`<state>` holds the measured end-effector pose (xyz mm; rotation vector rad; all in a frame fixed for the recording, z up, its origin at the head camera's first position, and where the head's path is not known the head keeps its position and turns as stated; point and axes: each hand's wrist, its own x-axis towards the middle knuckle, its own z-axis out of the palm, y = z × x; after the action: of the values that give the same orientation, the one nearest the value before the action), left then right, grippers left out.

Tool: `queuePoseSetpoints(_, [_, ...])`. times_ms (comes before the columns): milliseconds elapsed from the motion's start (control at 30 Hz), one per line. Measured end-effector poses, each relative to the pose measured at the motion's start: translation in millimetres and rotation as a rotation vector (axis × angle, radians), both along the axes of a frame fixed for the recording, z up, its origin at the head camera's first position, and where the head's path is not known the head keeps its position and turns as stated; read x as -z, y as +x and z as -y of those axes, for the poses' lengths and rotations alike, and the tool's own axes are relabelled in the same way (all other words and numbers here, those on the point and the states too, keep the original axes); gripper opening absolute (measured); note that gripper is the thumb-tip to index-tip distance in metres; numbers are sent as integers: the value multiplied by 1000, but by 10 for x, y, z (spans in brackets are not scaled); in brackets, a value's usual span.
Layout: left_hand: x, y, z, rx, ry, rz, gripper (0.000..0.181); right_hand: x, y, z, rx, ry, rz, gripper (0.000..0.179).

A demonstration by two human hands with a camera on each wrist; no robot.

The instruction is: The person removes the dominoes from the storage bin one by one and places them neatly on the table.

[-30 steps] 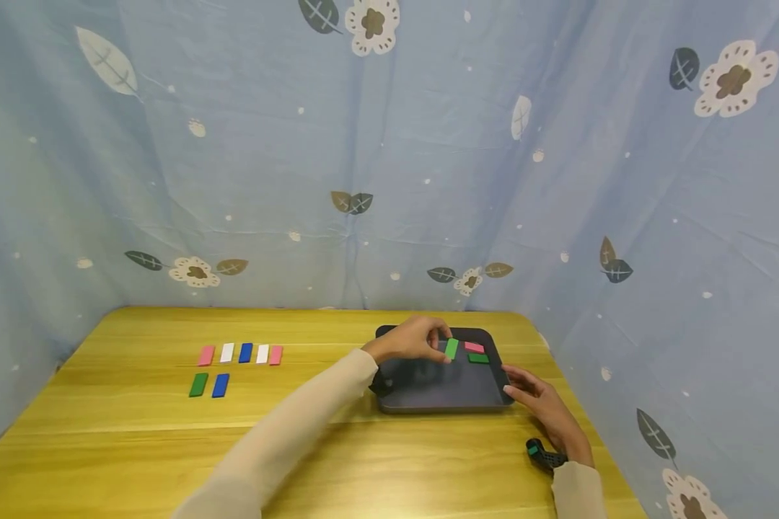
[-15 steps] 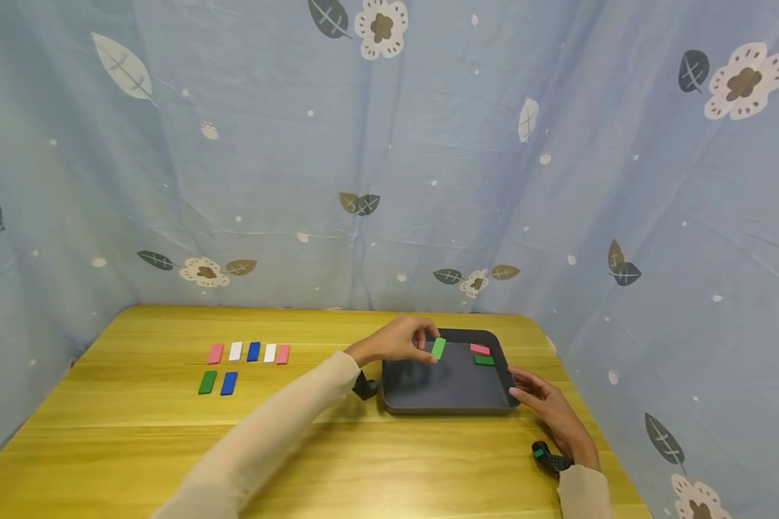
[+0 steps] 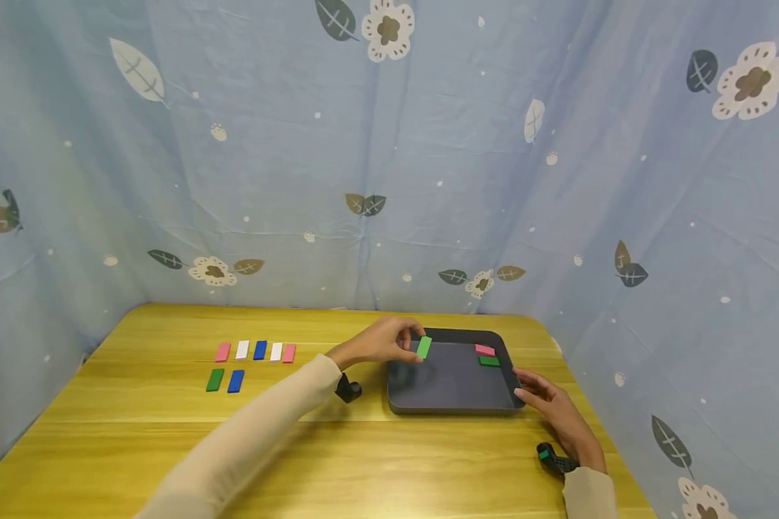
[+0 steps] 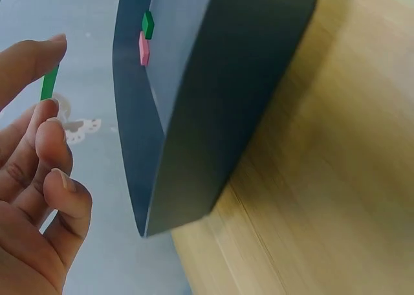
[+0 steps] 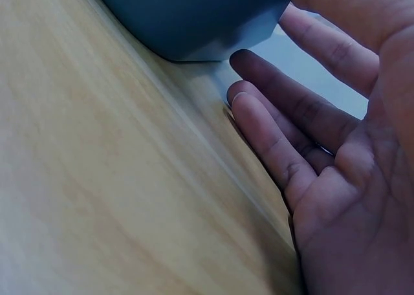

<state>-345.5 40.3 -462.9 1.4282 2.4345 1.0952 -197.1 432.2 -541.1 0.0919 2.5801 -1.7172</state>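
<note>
My left hand (image 3: 384, 342) pinches a light green rectangular block (image 3: 424, 347) between thumb and fingertips, above the left part of a dark grey tray (image 3: 454, 411). In the left wrist view the green block (image 4: 49, 83) shows as a thin strip between thumb and finger. Inside the tray, toward its far right corner, lie a pink block (image 3: 485, 350) and a dark green block (image 3: 489, 361), close together. My right hand (image 3: 558, 414) rests at the tray's right side, thumb and finger at the rim. Its other fingers (image 5: 265, 130) extend loosely beside the tray.
On the wooden table (image 3: 363, 468) at the left, several blocks lie in two rows. The far row holds pink, white and blue ones, such as a blue block (image 3: 260, 350). Nearer lie a dark green block (image 3: 215, 380) and another blue block (image 3: 236, 381). A patterned curtain (image 3: 273, 180) borders the table.
My left hand has moved left across the tray with the light green block still pinched. The right hand stays at the tray's right side. The whole view has shifted slightly.
</note>
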Motion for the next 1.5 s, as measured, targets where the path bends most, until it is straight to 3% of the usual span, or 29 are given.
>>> queuePoseSetpoints(300, [44,26,353,-44,-2,14,44,23,-18,-13,6,9,-8,60])
queuePoseSetpoints(633, [48,40,657,-128,-16,-15,45,20,2,-8,-4,-2,-8,60])
queuePoseSetpoints(867, [69,59,863,-151,7,-1,44,4,-5,-17,5,-2,33,64])
queuePoseSetpoints(1167, [92,77,1135,-170,-19,-35,43,-21,-20,3,-10,-10,0,60])
queuePoseSetpoints(1500, [113,189,1432,-213,-45,-59,43,-10,-38,-27,-7,12,31,64])
